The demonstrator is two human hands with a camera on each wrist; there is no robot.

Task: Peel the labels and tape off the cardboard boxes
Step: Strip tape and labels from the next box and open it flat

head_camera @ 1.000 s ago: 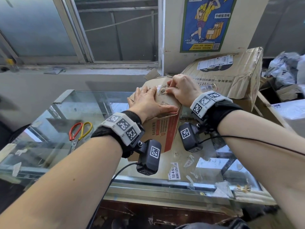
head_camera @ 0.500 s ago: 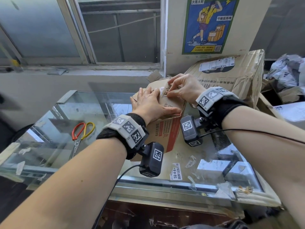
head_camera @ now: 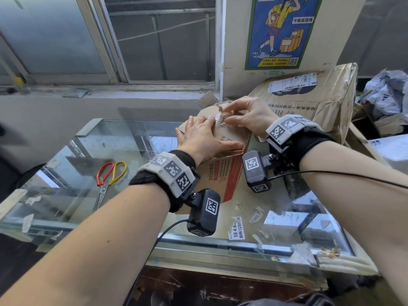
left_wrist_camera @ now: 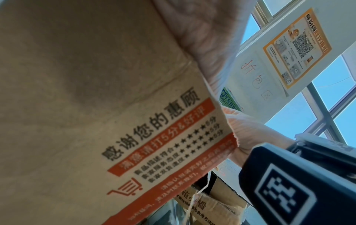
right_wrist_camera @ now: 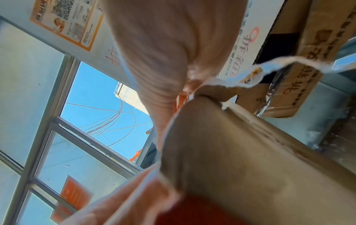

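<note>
A small cardboard box (head_camera: 223,173) with orange print stands tilted on the glass counter (head_camera: 132,138). My left hand (head_camera: 198,138) lies flat on its top face with straight fingers and presses it down. My right hand (head_camera: 245,115) is just beyond it, at the box's far top edge. Its thumb and forefinger pinch a torn whitish label strip (head_camera: 217,117) that lifts off the cardboard. The right wrist view shows that strip (right_wrist_camera: 279,67) trailing from the fingers above the box (right_wrist_camera: 240,152). The left wrist view is filled by the box's printed side (left_wrist_camera: 146,137).
A large creased cardboard box (head_camera: 315,107) with a white shipping label (head_camera: 291,82) leans against the wall behind. Red and yellow scissors (head_camera: 110,175) lie on the glass at left. Peeled stickers (head_camera: 236,230) and tape scraps dot the counter near its front edge. Grey bags (head_camera: 388,93) sit at far right.
My right hand went from picking at the box top to pinching the strip and has lifted it a little. The left hand stays flat on the box.
</note>
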